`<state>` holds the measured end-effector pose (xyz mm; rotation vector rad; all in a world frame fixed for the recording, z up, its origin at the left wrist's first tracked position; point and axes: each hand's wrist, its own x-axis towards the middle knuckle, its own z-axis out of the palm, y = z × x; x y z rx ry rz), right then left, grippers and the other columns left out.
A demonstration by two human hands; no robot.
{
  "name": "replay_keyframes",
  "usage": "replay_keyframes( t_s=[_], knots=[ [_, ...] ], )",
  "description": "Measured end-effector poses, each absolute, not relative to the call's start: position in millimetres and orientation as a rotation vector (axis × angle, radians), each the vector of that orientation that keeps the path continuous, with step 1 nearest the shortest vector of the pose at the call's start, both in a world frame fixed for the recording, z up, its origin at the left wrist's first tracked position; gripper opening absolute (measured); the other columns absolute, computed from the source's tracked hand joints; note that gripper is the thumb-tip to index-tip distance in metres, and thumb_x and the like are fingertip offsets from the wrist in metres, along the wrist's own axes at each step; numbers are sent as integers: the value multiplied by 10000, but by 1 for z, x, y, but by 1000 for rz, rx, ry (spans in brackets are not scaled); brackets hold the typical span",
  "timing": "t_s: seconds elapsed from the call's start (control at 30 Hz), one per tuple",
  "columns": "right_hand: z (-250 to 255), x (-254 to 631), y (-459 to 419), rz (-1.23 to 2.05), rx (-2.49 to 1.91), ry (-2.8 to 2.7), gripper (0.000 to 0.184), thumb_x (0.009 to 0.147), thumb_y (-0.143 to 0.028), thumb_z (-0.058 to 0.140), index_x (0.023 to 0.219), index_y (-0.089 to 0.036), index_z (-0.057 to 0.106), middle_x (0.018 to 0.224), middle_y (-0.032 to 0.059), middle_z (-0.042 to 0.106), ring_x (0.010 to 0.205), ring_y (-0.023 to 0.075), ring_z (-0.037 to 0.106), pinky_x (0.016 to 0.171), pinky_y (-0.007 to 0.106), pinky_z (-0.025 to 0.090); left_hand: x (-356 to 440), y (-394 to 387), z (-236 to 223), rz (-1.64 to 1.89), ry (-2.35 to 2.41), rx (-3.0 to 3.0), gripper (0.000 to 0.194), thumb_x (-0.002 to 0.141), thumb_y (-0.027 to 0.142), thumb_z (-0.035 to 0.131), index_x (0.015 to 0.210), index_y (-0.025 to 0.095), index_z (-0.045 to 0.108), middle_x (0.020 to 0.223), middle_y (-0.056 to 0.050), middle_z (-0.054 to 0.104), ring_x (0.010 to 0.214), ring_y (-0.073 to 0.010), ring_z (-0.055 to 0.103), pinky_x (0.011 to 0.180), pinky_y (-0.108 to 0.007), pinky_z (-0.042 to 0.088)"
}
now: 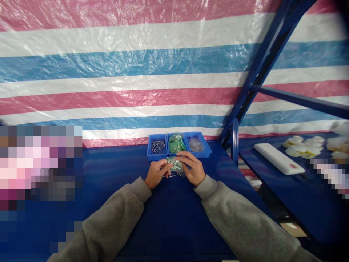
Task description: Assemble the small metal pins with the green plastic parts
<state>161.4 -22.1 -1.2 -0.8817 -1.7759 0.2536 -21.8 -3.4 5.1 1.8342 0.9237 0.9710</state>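
Note:
My left hand (156, 174) and my right hand (192, 168) meet over a small clear plastic bag (175, 165) with green printing, holding it between them just above the blue tabletop (117, 185). A few thin metal pins (173, 175) show at the bag's lower edge, partly hidden by my fingers. Directly beyond my hands stands a blue divided bin (178, 146). Its left compartment holds loose metal pins (157, 147), its middle one green-marked plastic bags (176, 143), and its right one clear plastic bags (195, 145).
A red, white and blue striped tarpaulin (131, 80) hangs behind the table. A blue steel rack frame (253, 83) rises at right, above a lower shelf with a long white bar (278, 158) and white packets (302, 147). Pixelated patches cover both side edges.

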Motion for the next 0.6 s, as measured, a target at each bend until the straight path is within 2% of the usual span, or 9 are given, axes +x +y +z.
replay_keyframes(
  t_s=[0.1, 0.2, 0.27, 0.33, 0.4, 0.5, 0.6],
  knots=[
    [-2, 161, -21, 254, -883, -1799, 268, 845, -151, 451, 1016, -232, 639, 1096, 69, 582, 910, 172, 580, 832, 339, 486, -21, -5, 5, 966, 925, 1810, 415, 861, 420, 456, 584, 124, 547, 473, 5, 552, 400, -76, 490, 443, -188, 399],
    [-4, 162, -20, 265, -920, -1779, 175, 856, -215, 488, 902, -205, 657, 913, 65, 632, 859, 176, 596, 796, 315, 491, -22, -4, 6, 1063, 954, 1786, 421, 886, 418, 403, 637, 119, 564, 506, -4, 553, 441, -82, 505, 470, -194, 421],
    [-5, 162, -18, 257, -965, -1750, 162, 855, -253, 504, 827, -193, 651, 793, 54, 636, 768, 171, 607, 730, 295, 498, -22, -4, 8, 1175, 957, 1785, 353, 896, 396, 390, 788, 119, 580, 637, -24, 597, 534, -91, 540, 514, -198, 443],
    [-6, 162, -18, 256, -998, -1740, 168, 853, -278, 511, 799, -191, 644, 745, 42, 637, 708, 163, 609, 684, 279, 495, -21, -4, 10, 1244, 945, 1824, 276, 873, 376, 451, 951, 136, 559, 829, -51, 624, 679, -112, 577, 571, -205, 465],
    [-8, 161, -18, 287, -1017, -1730, 156, 843, -299, 526, 816, -194, 638, 742, 32, 649, 680, 156, 613, 665, 266, 494, -20, -4, 9, 1246, 945, 1903, 271, 825, 360, 537, 993, 149, 562, 936, -64, 622, 791, -138, 585, 640, -223, 479],
    [-10, 160, -20, 382, -1055, -1674, 174, 820, -328, 557, 930, -202, 604, 690, 4, 644, 590, 138, 600, 608, 247, 494, -19, -3, 6, 1222, 971, 1968, 236, 787, 343, 591, 920, 148, 601, 906, -54, 634, 782, -144, 592, 689, -243, 483],
    [-9, 160, -23, 444, -1055, -1664, 244, 858, -322, 492, 1064, -207, 555, 638, -14, 618, 514, 123, 570, 581, 245, 493, -19, -2, 1, 1215, 960, 1861, 275, 780, 335, 603, 978, 153, 545, 744, -11, 624, 595, -103, 572, 597, -227, 483]
  ],
)
